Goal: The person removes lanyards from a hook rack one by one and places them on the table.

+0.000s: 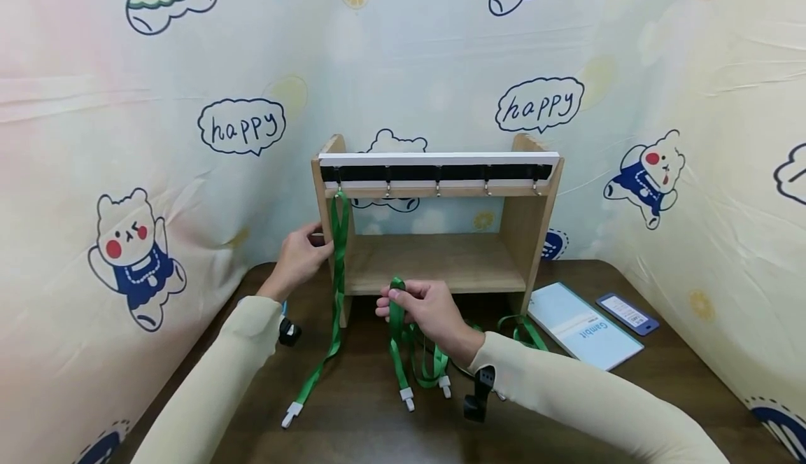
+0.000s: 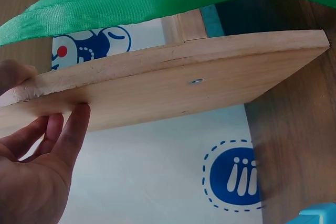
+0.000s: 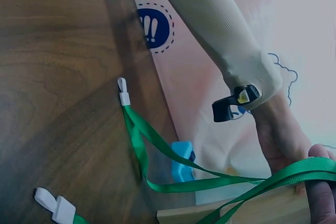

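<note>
A small rack (image 1: 434,261) of pale, smooth-planed wood stands on the dark, grained worktop (image 1: 352,415), with a black strip of small metal hooks (image 1: 437,187) under its white top. The left hand (image 1: 301,254) rests against the rack's left side panel, fingers relaxed, thumb on the panel's edge. One flat, woven green lanyard (image 1: 338,268) hangs from the leftmost hook, its white plastic clip lying on the worktop. The right hand (image 1: 425,310) pinches the looped top of a second green lanyard (image 1: 403,352), lifted just in front of the rack, its tails trailing down to white clips.
</note>
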`<state>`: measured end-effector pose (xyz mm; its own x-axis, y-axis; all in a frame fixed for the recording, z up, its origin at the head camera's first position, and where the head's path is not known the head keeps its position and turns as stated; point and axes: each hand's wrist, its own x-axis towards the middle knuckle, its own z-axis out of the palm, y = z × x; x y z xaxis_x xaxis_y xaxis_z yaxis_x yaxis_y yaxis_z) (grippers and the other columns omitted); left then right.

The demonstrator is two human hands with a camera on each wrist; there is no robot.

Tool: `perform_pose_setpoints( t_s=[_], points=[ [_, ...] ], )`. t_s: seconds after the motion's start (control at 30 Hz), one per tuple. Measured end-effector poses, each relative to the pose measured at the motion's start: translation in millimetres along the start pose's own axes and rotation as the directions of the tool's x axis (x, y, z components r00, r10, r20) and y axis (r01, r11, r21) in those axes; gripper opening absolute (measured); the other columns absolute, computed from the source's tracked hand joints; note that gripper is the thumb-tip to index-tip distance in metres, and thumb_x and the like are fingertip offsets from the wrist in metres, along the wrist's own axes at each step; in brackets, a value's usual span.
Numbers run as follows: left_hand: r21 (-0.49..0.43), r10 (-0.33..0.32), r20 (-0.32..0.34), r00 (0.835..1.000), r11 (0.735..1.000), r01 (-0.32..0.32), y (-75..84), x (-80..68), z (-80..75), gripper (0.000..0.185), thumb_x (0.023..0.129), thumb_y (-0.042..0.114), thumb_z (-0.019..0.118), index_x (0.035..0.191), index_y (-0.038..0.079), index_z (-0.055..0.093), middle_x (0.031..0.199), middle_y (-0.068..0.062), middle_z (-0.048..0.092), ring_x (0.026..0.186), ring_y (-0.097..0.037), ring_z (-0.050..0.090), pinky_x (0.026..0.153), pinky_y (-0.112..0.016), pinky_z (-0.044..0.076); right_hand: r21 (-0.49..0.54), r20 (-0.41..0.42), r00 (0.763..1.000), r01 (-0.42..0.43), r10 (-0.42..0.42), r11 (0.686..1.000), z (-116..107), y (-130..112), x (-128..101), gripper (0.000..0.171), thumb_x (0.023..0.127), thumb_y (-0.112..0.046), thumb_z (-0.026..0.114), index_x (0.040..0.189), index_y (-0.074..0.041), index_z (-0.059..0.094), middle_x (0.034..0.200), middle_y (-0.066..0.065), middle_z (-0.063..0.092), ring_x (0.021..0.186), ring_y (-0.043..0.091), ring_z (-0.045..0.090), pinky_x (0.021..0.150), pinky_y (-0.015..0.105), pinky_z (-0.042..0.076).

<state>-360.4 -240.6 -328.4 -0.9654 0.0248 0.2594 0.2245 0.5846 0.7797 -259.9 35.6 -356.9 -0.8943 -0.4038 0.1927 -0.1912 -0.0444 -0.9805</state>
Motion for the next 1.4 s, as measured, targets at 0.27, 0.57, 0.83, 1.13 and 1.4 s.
perform_pose_setpoints(
  t_s=[0.27, 0.57, 0.83, 1.13, 1.4],
  points=[
    [-0.017, -0.034, 0.005, 0.999, 0.999, 0.034, -1.6, -2.5, 0.1, 0.062, 0.099, 0.036, 0.064, 0.152, 0.009, 0.045, 0.138, -0.018, 0.060, 0.128, -0.034, 0.059, 0.103, -0.051, 0.054, 0.031, 0.038, 0.999, -0.014, 0.013, 0.999, 8, 7, -4, 0.030, 0.100, -0.023, 0.065, 0.119, -0.001, 0.073, 0.112, 0.025, 0.075, 0.094, 0.019, 0.078, 0.085, 0.035, 0.063],
    [-0.009, -0.030, -0.008, 1.000, 1.000, 0.030, 0.2, -0.2, -2.6, 0.066, 0.098, 0.039, 0.065, 0.153, 0.010, 0.044, 0.138, -0.018, 0.060, 0.127, -0.035, 0.059, 0.103, -0.052, 0.054, 0.045, 0.063, 0.997, -0.058, 0.055, 0.997, 20, 25, -9, 0.028, 0.099, -0.022, 0.066, 0.116, -0.001, 0.074, 0.109, 0.022, 0.076, 0.094, 0.022, 0.078, 0.082, 0.033, 0.063],
    [-0.007, -0.033, -0.006, 0.999, 0.999, 0.033, -2.7, -0.9, -1.0, 0.064, 0.098, 0.039, 0.065, 0.152, 0.010, 0.045, 0.137, -0.018, 0.061, 0.127, -0.034, 0.060, 0.102, -0.052, 0.054, 0.039, 0.034, 0.990, -0.135, 0.134, 0.990, 33, 58, -7, 0.023, 0.099, -0.016, 0.066, 0.113, -0.001, 0.076, 0.104, 0.017, 0.078, 0.090, 0.023, 0.079, 0.080, 0.032, 0.063],
    [-0.003, -0.013, -0.003, 1.000, 1.000, 0.013, -2.6, -0.9, 1.4, 0.060, 0.099, 0.033, 0.063, 0.151, 0.009, 0.046, 0.136, -0.019, 0.062, 0.127, -0.034, 0.060, 0.099, -0.052, 0.056, -0.041, -0.048, 0.986, -0.160, 0.158, 0.986, 27, 90, 10, 0.021, 0.098, -0.019, 0.067, 0.112, -0.008, 0.078, 0.107, 0.014, 0.079, 0.094, 0.019, 0.078, 0.063, 0.021, 0.054],
    [-0.012, -0.020, 0.001, 1.000, 1.000, 0.020, 0.6, -1.4, 0.2, 0.059, 0.099, 0.034, 0.064, 0.150, 0.010, 0.047, 0.135, -0.018, 0.062, 0.126, -0.033, 0.060, 0.101, -0.051, 0.055, -0.088, -0.101, 0.984, -0.156, 0.147, 0.984, 20, 104, 24, 0.020, 0.098, -0.017, 0.067, 0.113, -0.009, 0.078, 0.105, 0.011, 0.079, 0.093, 0.017, 0.078, 0.064, 0.024, 0.056]
  ],
)
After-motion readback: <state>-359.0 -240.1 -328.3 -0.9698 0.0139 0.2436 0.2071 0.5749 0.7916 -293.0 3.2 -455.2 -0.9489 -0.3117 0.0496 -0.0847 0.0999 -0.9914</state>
